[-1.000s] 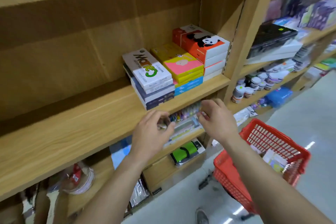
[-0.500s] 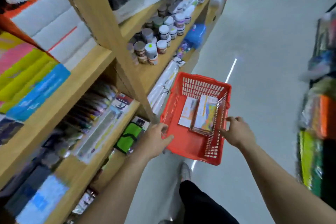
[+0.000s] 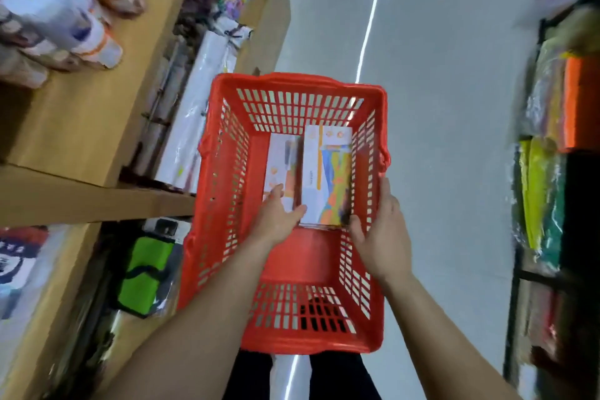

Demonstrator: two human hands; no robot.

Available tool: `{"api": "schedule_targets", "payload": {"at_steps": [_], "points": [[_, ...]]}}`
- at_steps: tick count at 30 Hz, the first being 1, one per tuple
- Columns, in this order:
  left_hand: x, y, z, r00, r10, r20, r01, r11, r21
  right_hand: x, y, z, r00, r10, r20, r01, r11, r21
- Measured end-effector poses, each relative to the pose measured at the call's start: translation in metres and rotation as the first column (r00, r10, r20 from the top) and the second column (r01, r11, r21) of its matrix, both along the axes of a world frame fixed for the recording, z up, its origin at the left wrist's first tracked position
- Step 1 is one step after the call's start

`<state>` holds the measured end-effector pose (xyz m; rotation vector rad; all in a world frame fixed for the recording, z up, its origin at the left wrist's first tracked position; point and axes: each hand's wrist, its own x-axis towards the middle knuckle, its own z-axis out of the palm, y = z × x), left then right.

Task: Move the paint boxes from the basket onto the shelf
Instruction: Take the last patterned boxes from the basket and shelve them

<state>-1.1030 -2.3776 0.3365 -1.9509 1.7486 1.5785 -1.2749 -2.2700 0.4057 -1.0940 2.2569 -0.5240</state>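
A red plastic basket (image 3: 224, 153) stands on the floor below me. Two paint boxes lie in its far half. A colourful paint box (image 3: 328, 172) lies on the right, and a paler paint box (image 3: 281, 159) sits beside it on the left, lower down. My left hand (image 3: 277, 217) is inside the basket, fingers spread over the paler box's near end, thumb against the colourful box's left edge. My right hand (image 3: 381, 234) is at the colourful box's near right corner, fingertips touching it, thumb up along the basket wall. The wooden shelf (image 3: 81, 127) is on the left.
White-capped paint jars (image 3: 65, 19) stand on the shelf at the upper left. Rolled white paper (image 3: 198, 114) and a green pouch (image 3: 143, 273) sit on lower shelves beside the basket. A rack of wrapped coloured goods (image 3: 552, 172) lines the right side of the grey aisle floor.
I turned from the shelf down to the basket. Both hands moved from the shelf edge to the basket rim and then inside it, to the near end of the paint boxes.
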Motion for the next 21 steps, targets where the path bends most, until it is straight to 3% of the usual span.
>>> {"api": "schedule_targets", "payload": {"at_steps": [5,10,16,21], "points": [[-0.035,0.007,-0.054,0.996,-0.083,-0.020,0.084,0.996,0.029,0.000,0.005,-0.017,0.996,-0.078,-0.053,0.073,0.994,-0.076],[-0.045,0.025,-0.067,0.996,0.052,-0.066,-0.056,0.997,-0.058,0.004,0.004,-0.017,0.992,-0.086,-0.088,0.079,0.993,-0.083],[-0.048,0.017,-0.062,0.957,0.240,-0.161,-0.245,0.969,-0.010,0.006,0.006,-0.016,0.993,-0.078,-0.094,0.071,0.995,-0.075],[-0.047,0.007,-0.053,0.951,0.136,-0.278,-0.130,0.991,0.039,0.005,0.007,-0.017,0.993,-0.093,-0.079,0.085,0.992,-0.091]]}}
